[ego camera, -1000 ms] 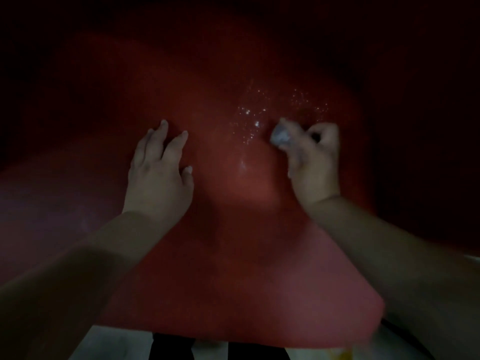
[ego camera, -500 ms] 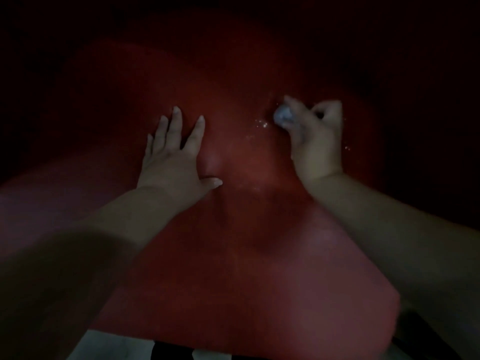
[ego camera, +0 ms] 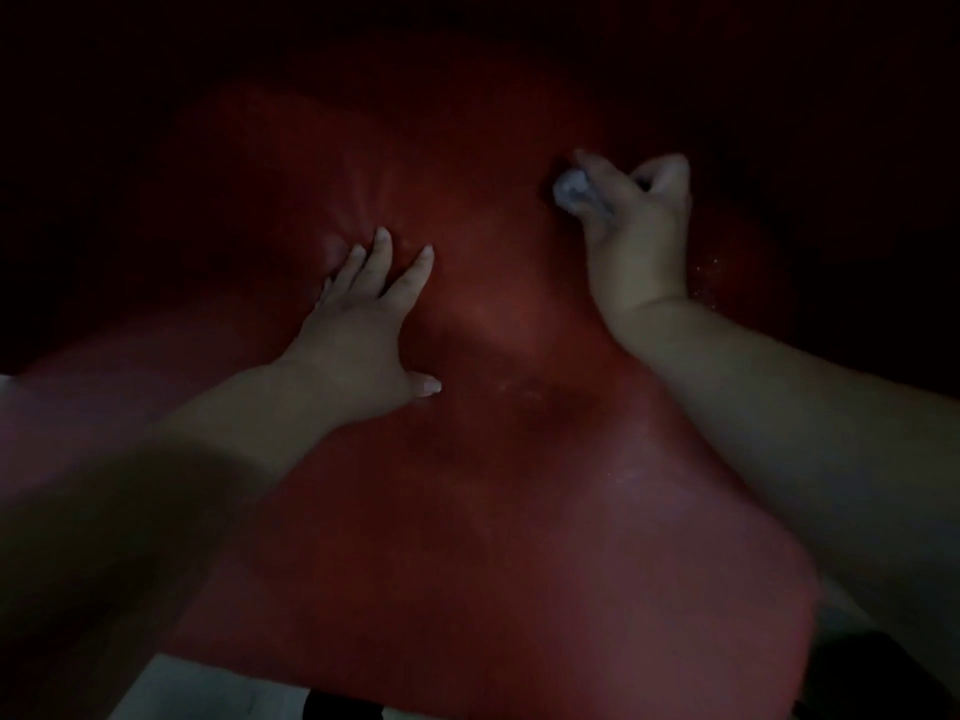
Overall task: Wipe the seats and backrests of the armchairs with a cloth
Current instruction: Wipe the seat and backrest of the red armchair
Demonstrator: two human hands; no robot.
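A red armchair (ego camera: 493, 537) fills the dim view, its seat below and its backrest rising into darkness above. My left hand (ego camera: 369, 324) lies flat on the seat with fingers spread, pressing a dent into the cushion. My right hand (ego camera: 636, 215) grips a small pale object (ego camera: 569, 192) at the upper right, held against the red surface; it is too dark to tell whether this is a balled cloth or something else. A few shiny droplets (ego camera: 709, 280) glint to the right of my right wrist.
A pale floor (ego camera: 208, 691) shows past the seat's front edge at the bottom. A dark shape (ego camera: 872, 672) sits at the lower right. Everything beyond the chair is black.
Both hands have moved up the chair toward the backrest. My left hand spread flat and pushed deeper into the cushion. The patch of droplets by my right hand is mostly gone.
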